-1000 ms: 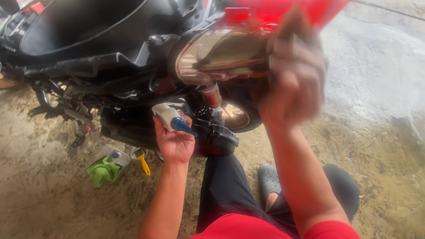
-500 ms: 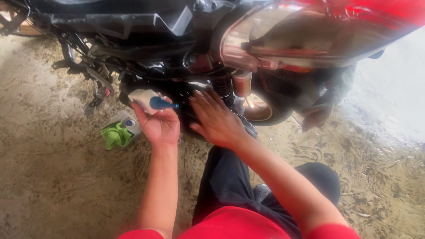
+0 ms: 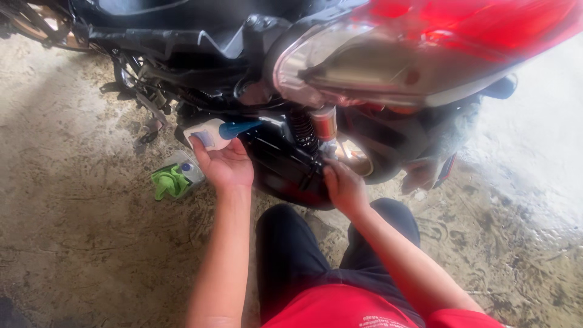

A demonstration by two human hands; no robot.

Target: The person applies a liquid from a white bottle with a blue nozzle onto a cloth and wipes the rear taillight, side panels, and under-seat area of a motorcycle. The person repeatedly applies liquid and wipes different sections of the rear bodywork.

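The left hand (image 3: 226, 165) fingers pinch a white squeeze bottle with a blue nozzle (image 3: 214, 133); the right hand (image 3: 344, 187) fingers curl on the black motorcycle underside (image 3: 285, 167).

white squeeze bottle (image 3: 209, 134), blue nozzle, bluish label, in left hand (image 3: 226, 165)

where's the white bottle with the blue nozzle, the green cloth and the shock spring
white bottle (image 3: 205, 135), head view, on its white body
green cloth (image 3: 168, 182), head view, on its bunched middle
shock spring (image 3: 301, 129), head view, on its dark coils

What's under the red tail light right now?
Under the red tail light: a coil shock absorber, black bodywork and the right hand. The wheel is mostly covered.
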